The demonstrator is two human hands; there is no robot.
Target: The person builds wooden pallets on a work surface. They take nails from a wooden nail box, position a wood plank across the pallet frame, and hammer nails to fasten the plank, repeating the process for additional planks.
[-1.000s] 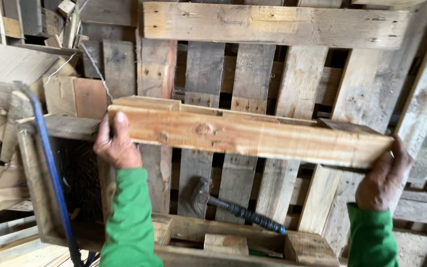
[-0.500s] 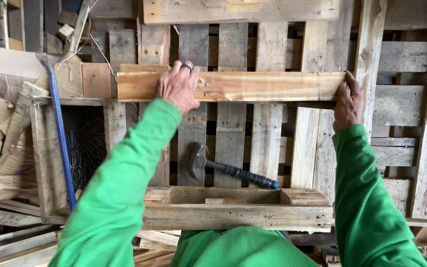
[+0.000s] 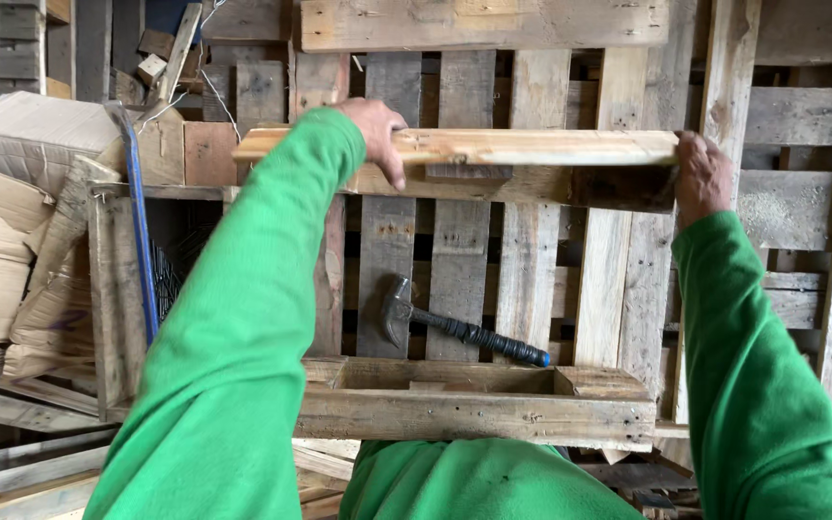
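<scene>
sleeves: two green ones, nearest you, both arms stretched out over the pallet (image 3: 455, 279).
wood block piece: one short nailed-up section (image 3: 479, 400) along the pallet's near edge, an open pocket in its top.
hammer: one (image 3: 459, 327), lying flat on the pallet slats just past that piece, head toward your left, black grip toward your right. Neither hand touches it.
plank: one pale board (image 3: 493, 146), held level above the pallet's middle, clear of the slats, well beyond the hammer.
left hand: (image 3: 376, 130) fingers curled over the plank's top, clenched on it near its left end.
right hand: (image 3: 700, 178) wrapped round the plank's right end, fingers hidden behind the wood; grip looks firm.
step: looks like you're carrying or positioning the plank over the pallet, not yet set down.
next move: likely needs both ends kept level and squared to the slats before you free a hand.
far left of the pallet: one blue-framed hand truck (image 3: 142, 231), cardboard boxes (image 3: 26, 183), count unclear.
</scene>
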